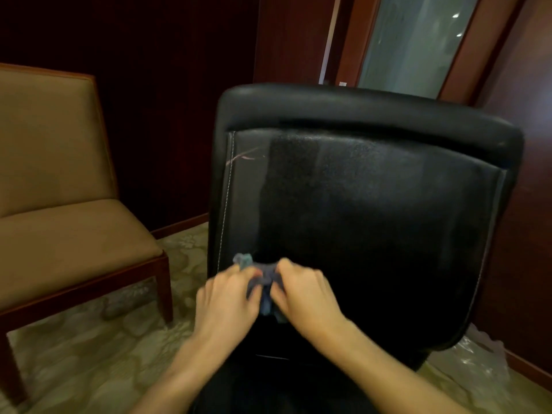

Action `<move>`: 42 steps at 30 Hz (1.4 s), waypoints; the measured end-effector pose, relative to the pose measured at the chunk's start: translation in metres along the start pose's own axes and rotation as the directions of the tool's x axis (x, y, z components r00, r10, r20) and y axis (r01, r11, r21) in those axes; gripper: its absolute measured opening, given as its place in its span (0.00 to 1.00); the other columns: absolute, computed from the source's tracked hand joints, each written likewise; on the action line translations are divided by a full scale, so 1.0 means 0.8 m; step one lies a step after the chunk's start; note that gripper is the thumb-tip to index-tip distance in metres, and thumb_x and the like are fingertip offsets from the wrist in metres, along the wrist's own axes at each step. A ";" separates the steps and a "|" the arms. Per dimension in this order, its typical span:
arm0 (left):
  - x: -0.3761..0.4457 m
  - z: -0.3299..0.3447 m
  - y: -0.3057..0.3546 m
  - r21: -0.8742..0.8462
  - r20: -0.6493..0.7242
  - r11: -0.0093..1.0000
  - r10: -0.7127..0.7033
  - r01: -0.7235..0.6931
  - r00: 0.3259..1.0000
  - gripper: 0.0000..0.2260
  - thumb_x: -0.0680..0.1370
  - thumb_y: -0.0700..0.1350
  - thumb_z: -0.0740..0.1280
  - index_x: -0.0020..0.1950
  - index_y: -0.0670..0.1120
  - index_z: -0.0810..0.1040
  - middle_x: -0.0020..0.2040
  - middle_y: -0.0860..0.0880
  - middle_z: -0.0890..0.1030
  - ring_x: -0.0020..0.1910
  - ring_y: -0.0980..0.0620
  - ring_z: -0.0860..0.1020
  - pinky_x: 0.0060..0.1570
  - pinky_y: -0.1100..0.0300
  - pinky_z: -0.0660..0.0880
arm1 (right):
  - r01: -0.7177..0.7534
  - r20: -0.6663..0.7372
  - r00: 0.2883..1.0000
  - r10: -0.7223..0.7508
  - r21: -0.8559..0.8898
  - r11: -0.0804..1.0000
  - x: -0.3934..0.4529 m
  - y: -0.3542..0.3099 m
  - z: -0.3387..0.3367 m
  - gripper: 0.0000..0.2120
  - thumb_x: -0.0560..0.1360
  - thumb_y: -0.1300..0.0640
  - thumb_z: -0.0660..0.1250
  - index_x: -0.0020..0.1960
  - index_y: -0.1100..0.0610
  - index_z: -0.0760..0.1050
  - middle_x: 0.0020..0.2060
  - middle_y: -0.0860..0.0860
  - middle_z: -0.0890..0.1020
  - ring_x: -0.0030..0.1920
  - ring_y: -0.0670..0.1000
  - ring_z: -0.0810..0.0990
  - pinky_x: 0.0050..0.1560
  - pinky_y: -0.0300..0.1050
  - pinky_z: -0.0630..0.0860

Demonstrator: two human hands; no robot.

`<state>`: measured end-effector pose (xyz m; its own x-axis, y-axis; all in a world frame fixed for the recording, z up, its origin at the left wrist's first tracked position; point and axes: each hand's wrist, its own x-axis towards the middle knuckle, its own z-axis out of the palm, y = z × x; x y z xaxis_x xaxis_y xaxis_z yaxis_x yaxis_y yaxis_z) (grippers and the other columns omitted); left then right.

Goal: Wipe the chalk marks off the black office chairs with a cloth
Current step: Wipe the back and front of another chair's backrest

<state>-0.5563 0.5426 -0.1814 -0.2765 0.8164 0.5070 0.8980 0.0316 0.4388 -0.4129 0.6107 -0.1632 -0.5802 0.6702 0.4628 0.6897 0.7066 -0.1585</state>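
Head view. The black office chair [367, 210] fills the centre, its backrest facing the camera. A bunched blue-grey cloth [263, 279] lies against the lower backrest, at about 7 o'clock on the panel. The left hand [230, 297] grips the cloth from 9 o'clock, fingers curled round it. The right hand [304, 291] grips it from 3 o'clock, fingers likewise curled (both hands are motion-blurred). Faint chalk marks [246, 156] show at 10 o'clock on the backrest, well apart from the cloth. A tan upholstered chair [59, 186] stands at 9 o'clock on patterned carpet [89, 348].
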 end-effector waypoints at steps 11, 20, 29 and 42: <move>0.106 -0.067 0.058 -0.049 -0.163 0.998 -0.046 0.038 0.986 0.08 0.79 0.51 0.64 0.57 0.55 0.78 0.55 0.49 0.80 0.55 0.40 0.79 0.48 0.51 0.72 | 0.005 -0.308 0.951 -0.023 -0.059 0.998 0.103 -0.014 -0.084 0.08 0.77 0.53 0.65 0.51 0.57 0.70 0.44 0.58 0.82 0.43 0.65 0.81 0.40 0.52 0.74; -0.043 0.059 -0.010 -0.081 -0.175 0.993 -0.098 0.084 0.980 0.12 0.71 0.41 0.75 0.52 0.51 0.81 0.47 0.49 0.83 0.36 0.42 0.83 0.28 0.53 0.76 | -0.032 -0.150 0.988 0.040 0.055 0.998 -0.021 -0.004 0.066 0.10 0.70 0.48 0.60 0.46 0.54 0.68 0.28 0.54 0.80 0.24 0.60 0.78 0.19 0.46 0.68; -0.132 0.145 -0.055 -0.169 0.204 0.865 -0.438 0.472 0.876 0.11 0.79 0.49 0.66 0.60 0.59 0.79 0.60 0.57 0.81 0.59 0.54 0.79 0.54 0.58 0.76 | -0.370 0.421 0.835 0.355 -0.048 0.928 -0.103 -0.015 0.134 0.11 0.82 0.54 0.56 0.62 0.54 0.67 0.55 0.55 0.82 0.57 0.59 0.81 0.52 0.51 0.76; -0.062 0.064 -0.053 -0.488 -0.297 0.863 -0.302 0.128 0.906 0.07 0.75 0.43 0.66 0.49 0.48 0.83 0.44 0.52 0.82 0.43 0.53 0.81 0.46 0.59 0.73 | -0.146 -0.078 0.978 0.191 0.395 0.907 -0.038 -0.066 0.060 0.11 0.75 0.48 0.60 0.50 0.55 0.74 0.42 0.53 0.83 0.44 0.58 0.83 0.44 0.54 0.78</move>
<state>-0.5631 0.5304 -0.2634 -0.6230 0.5592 0.5470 0.5730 -0.1498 0.8058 -0.4524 0.5637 -0.2105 -0.4018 0.7731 0.4907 0.5393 0.6329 -0.5555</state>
